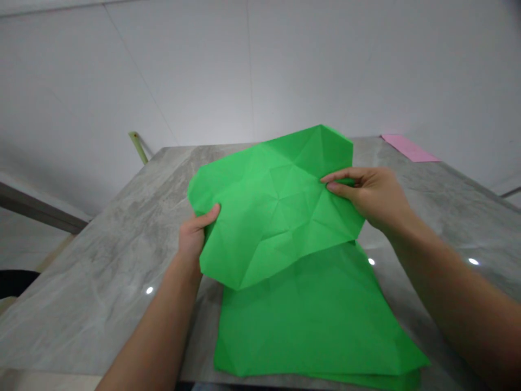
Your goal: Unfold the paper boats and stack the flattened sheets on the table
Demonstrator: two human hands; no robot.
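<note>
A creased green paper sheet (268,212) is held up above the table, its fold lines forming triangles. My left hand (194,233) grips its left edge, thumb on top and fingers hidden behind the sheet. My right hand (372,195) pinches its right side, thumb and fingers pressed together on the paper. Below it, a stack of flat green sheets (317,320) lies on the grey marble table (122,255) near the front edge.
A pink sheet (409,146) lies at the table's far right corner. A thin yellow-green stick (138,146) leans by the far left corner. White wall panels rise behind the table. A dark object shows at the left edge, below table level.
</note>
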